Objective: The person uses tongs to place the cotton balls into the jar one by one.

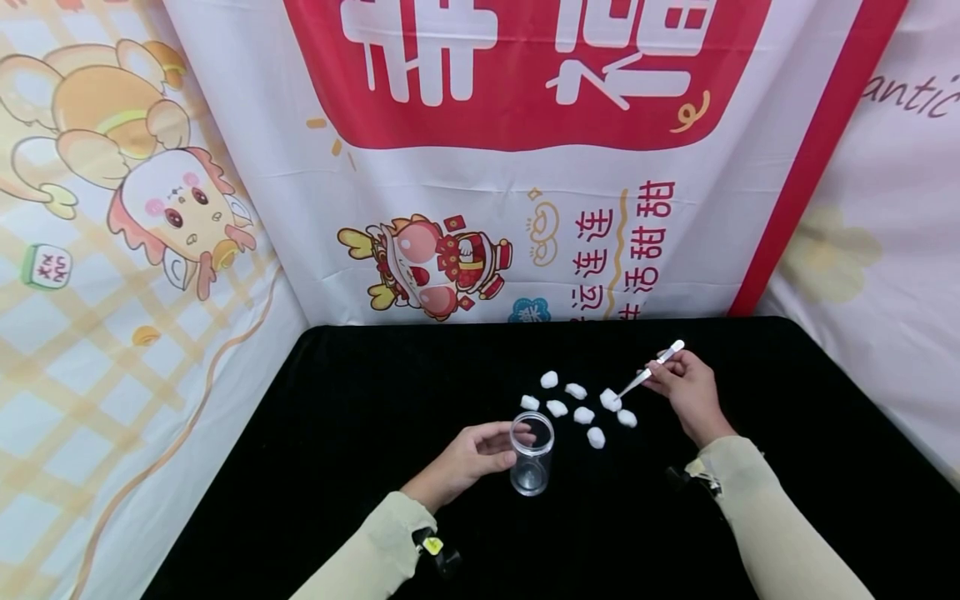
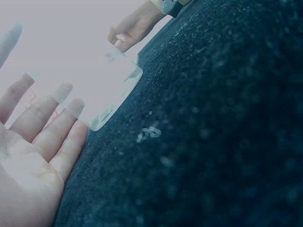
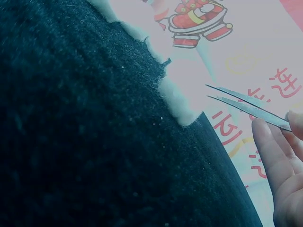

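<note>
A clear open-topped jar (image 1: 531, 467) stands upright on the black cloth. My left hand (image 1: 474, 457) holds it at its left side, thumb in front and fingertips behind the clear wall; in the left wrist view the fingers (image 2: 52, 130) reach to the pale, washed-out jar (image 2: 111, 94). Metal tweezers (image 1: 651, 371) are pinched in my right hand (image 1: 692, 392), their tips at a white cotton ball (image 1: 609, 400). From the right wrist, the tweezers (image 3: 251, 108) show slightly parted tips beside a cotton ball (image 3: 181, 94); whether they touch it I cannot tell.
Several more cotton balls (image 1: 557, 408) lie loosely scattered behind the jar, one of them (image 1: 596, 437) nearer the front. Black cloth (image 1: 360, 433) covers the table. A printed white and red curtain (image 1: 315, 208) hangs along the back edge, with patterned fabric (image 1: 112, 350) on the left.
</note>
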A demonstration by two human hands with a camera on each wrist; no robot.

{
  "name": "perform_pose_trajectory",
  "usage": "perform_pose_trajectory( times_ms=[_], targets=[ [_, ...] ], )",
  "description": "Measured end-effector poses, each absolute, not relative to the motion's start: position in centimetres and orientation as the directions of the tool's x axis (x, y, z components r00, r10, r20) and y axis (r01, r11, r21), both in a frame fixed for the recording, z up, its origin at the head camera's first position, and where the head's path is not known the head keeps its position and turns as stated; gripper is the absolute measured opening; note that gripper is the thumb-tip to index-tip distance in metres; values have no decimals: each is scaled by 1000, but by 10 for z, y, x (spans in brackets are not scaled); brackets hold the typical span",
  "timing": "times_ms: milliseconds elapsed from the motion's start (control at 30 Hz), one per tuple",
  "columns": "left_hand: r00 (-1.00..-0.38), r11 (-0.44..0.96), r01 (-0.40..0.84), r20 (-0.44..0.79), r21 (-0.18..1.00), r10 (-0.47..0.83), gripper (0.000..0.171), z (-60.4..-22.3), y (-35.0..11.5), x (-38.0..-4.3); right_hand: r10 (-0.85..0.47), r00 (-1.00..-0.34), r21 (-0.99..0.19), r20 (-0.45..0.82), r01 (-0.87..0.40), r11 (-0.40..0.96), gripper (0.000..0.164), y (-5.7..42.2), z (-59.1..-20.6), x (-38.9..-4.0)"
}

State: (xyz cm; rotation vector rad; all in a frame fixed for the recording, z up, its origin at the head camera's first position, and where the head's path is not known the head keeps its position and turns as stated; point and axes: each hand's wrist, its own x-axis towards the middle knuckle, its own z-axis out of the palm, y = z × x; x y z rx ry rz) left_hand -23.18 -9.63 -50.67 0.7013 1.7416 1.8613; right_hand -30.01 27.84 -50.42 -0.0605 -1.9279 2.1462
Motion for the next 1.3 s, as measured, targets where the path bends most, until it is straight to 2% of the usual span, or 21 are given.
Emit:
perform_pose_trajectory(
  times_ms=[367,900,1300],
  targets=[
    [-746,-61,0,40,998,665,48,-507,-96,-232,233,-962,-973,141,-178,-149,15,280,-499,-299],
    [-745,-76,-4,48,997,666,49,-508,-96,-233,272,-956,-960,105,-169,-222,17,284,-490,-297],
    [-742,-74,-9,42,997,669,49,-509,-96,-233,271,-954,-935,130,-209,-285,20,284,-484,-296]
  ],
)
